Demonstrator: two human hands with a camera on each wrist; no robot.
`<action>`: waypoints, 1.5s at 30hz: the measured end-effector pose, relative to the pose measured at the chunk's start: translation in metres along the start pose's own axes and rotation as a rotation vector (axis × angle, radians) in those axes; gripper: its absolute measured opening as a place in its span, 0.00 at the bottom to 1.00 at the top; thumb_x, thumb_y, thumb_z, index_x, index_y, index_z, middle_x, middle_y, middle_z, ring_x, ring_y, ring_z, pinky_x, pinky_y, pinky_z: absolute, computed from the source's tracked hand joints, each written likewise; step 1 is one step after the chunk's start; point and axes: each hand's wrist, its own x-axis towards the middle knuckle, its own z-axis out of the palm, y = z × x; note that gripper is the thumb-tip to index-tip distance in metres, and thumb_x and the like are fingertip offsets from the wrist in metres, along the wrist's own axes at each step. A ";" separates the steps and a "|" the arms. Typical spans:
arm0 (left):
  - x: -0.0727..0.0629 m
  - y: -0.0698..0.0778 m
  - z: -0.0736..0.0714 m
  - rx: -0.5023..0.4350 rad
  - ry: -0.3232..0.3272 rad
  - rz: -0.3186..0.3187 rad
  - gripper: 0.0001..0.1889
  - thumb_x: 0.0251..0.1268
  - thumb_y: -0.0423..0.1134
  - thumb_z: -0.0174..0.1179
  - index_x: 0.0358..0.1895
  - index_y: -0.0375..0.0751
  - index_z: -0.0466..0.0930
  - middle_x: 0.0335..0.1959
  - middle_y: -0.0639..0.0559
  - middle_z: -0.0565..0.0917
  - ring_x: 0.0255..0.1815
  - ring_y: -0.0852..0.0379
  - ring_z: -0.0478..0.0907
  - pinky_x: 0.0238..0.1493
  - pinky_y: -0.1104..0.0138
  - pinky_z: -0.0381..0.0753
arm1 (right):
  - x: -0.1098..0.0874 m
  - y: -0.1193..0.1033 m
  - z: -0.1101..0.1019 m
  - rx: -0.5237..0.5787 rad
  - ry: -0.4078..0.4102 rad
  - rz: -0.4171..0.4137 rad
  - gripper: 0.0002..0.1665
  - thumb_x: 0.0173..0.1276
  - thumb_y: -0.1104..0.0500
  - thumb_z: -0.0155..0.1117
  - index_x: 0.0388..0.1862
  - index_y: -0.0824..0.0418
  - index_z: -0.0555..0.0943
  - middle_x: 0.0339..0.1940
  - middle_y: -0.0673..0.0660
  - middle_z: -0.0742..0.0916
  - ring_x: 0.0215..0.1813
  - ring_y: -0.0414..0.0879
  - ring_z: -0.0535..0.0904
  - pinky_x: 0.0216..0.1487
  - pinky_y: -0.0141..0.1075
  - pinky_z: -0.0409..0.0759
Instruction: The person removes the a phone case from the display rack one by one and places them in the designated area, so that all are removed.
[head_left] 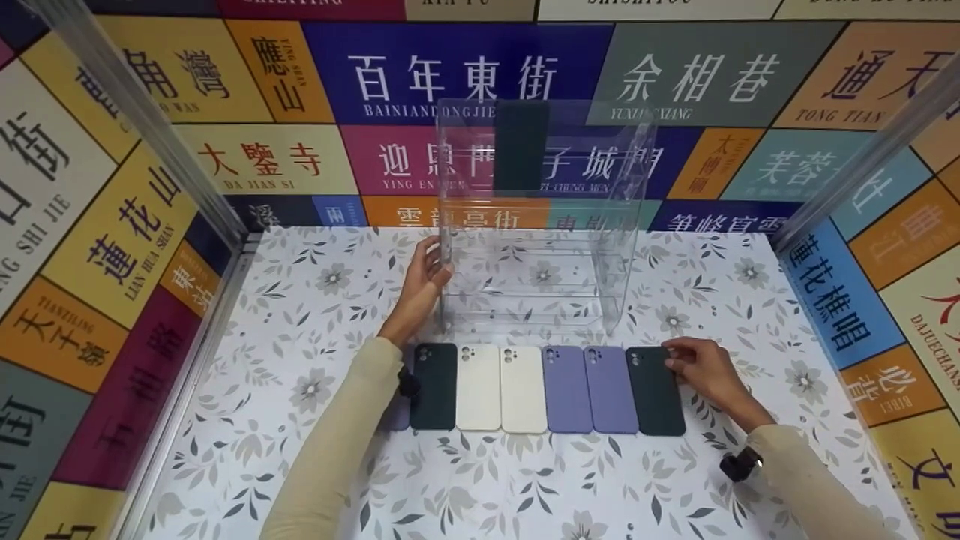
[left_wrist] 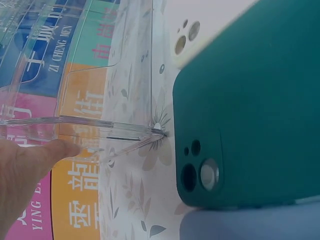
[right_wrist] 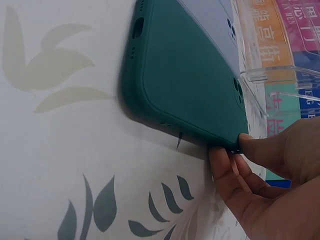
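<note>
Phone cases lie side by side in a row in the head view: a lavender one [head_left: 400, 415] partly behind the left sleeve, a dark green one [head_left: 435, 390], two cream ones [head_left: 478, 394], two lavender ones [head_left: 568, 394] and a dark green case [head_left: 656, 394] at the right end. My right hand [head_left: 705, 367] pinches that end case by its upper right corner, thumb on top and fingers at the edge. A clear tiered display rack [head_left: 600, 304] stands behind the row. My left hand [head_left: 424, 281] touches the rack's left side from outside, its fingers partly hidden.
Another dark green case [head_left: 521, 150] stands upright in the rack's upper tier. A white leaf-patterned cloth [head_left: 307, 442] covers the table. Printed panels [head_left: 270, 157] wall in the back and both sides, with metal posts [head_left: 165, 127] at the corners.
</note>
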 end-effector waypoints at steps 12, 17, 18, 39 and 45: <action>0.000 0.000 0.000 0.004 -0.005 0.016 0.34 0.83 0.26 0.55 0.85 0.31 0.54 0.82 0.30 0.67 0.83 0.37 0.67 0.82 0.44 0.67 | 0.004 -0.005 -0.002 0.037 -0.002 0.011 0.17 0.76 0.73 0.68 0.60 0.78 0.84 0.43 0.68 0.90 0.39 0.50 0.87 0.33 0.34 0.88; -0.001 0.001 -0.001 -0.007 -0.010 0.000 0.33 0.84 0.28 0.56 0.85 0.36 0.55 0.83 0.32 0.65 0.84 0.38 0.66 0.82 0.45 0.67 | 0.009 -0.018 -0.018 0.025 0.059 -0.047 0.17 0.78 0.69 0.69 0.61 0.76 0.85 0.47 0.70 0.90 0.39 0.50 0.90 0.34 0.32 0.88; -0.001 0.001 -0.001 -0.010 -0.012 -0.004 0.33 0.84 0.29 0.57 0.85 0.37 0.55 0.83 0.33 0.65 0.84 0.39 0.65 0.82 0.45 0.67 | 0.010 -0.021 -0.022 0.012 0.077 -0.066 0.17 0.79 0.68 0.69 0.61 0.75 0.86 0.47 0.70 0.90 0.39 0.47 0.90 0.35 0.30 0.87; -0.001 0.003 0.001 0.018 0.005 -0.030 0.34 0.84 0.30 0.56 0.86 0.39 0.56 0.85 0.36 0.66 0.85 0.41 0.65 0.84 0.47 0.66 | 0.051 -0.106 -0.067 -0.017 0.284 -0.243 0.14 0.82 0.61 0.68 0.58 0.67 0.90 0.49 0.66 0.92 0.39 0.34 0.84 0.38 0.19 0.79; -0.001 0.002 0.001 0.007 0.003 -0.021 0.32 0.84 0.29 0.56 0.85 0.40 0.57 0.84 0.35 0.66 0.84 0.40 0.66 0.83 0.46 0.66 | 0.061 -0.132 -0.071 -0.011 0.294 -0.234 0.15 0.83 0.59 0.68 0.60 0.65 0.89 0.52 0.65 0.91 0.45 0.31 0.82 0.43 0.19 0.78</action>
